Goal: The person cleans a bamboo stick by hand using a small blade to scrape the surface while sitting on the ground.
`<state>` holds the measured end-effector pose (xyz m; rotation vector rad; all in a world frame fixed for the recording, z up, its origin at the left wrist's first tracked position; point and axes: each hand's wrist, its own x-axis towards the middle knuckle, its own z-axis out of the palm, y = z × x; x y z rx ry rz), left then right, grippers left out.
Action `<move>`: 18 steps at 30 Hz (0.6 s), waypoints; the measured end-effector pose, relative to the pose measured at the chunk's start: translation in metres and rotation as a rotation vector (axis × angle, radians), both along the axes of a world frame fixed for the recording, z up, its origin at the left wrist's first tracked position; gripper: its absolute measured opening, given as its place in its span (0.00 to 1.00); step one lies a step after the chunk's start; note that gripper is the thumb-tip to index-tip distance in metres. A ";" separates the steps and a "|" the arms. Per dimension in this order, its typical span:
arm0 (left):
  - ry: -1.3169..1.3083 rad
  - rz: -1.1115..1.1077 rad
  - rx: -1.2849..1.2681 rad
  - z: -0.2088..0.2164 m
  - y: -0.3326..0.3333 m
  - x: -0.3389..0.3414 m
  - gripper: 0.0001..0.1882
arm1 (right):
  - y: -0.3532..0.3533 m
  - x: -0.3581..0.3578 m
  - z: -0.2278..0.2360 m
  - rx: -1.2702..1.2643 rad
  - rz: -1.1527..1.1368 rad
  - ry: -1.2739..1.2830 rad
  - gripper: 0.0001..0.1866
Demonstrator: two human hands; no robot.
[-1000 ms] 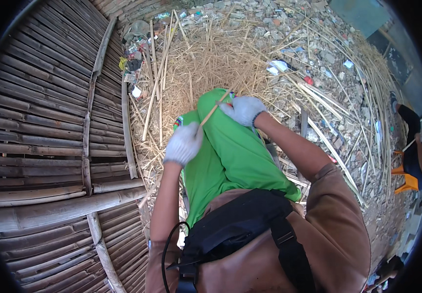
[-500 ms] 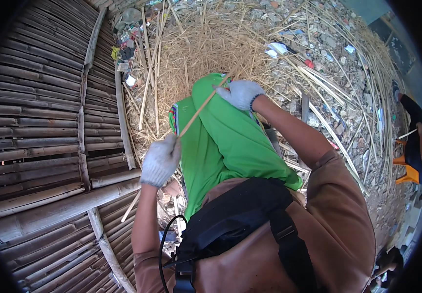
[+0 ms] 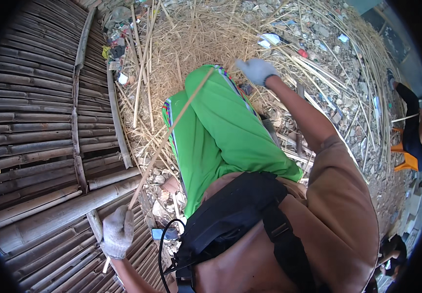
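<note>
Near left, the left hand [image 3: 118, 232] has its fingers wrapped around a thin strip [image 3: 169, 132]; beyond the green trousers [image 3: 240, 141], I cannot tell how the right hand's [image 3: 257, 72] fingers stand.

Soft, diffuse daylight falls evenly over my green trousers [image 3: 230, 127], while the split-bamboo panel [image 3: 35, 123] looks dimmer. My gloved right hand [image 3: 259, 72] is slightly blurred; fisheye distortion curves everything toward dark, vignetted edges.

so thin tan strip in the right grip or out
Out: the thin tan strip ends short of the white-gloved right grip; the gloved left grip holds it.
</note>
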<state>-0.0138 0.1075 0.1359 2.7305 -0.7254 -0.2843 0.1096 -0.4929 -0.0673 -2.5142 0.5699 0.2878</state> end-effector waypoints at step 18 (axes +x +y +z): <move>0.741 0.238 -0.820 -0.067 -0.212 0.023 0.18 | 0.144 -0.085 0.135 1.060 0.035 -0.454 0.14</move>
